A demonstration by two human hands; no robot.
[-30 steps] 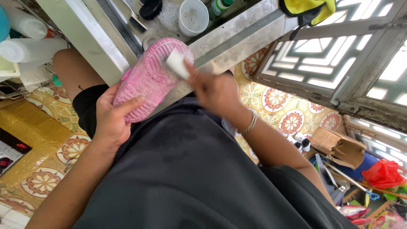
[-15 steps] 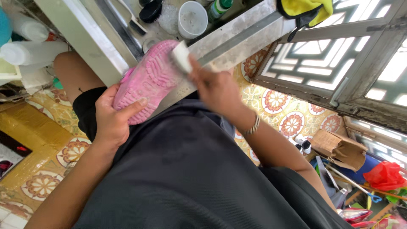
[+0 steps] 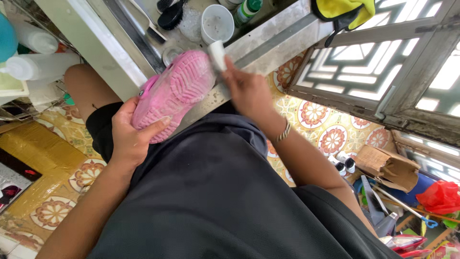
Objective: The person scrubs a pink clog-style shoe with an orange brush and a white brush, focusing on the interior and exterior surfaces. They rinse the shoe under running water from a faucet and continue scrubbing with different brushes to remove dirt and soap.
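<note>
We grip a pink rubbery clog [image 3: 175, 93] sole-up in our left hand [image 3: 132, 139], fingers wrapped around its heel, above our lap at the edge of a steel sink [image 3: 268, 36]. Its sole shows a nubbed, ridged tread. Our right hand [image 3: 247, 88] pinches a small white block [image 3: 217, 55], seemingly a sponge, against the toe end. A white plastic cup [image 3: 216, 21] stands in the sink just behind.
</note>
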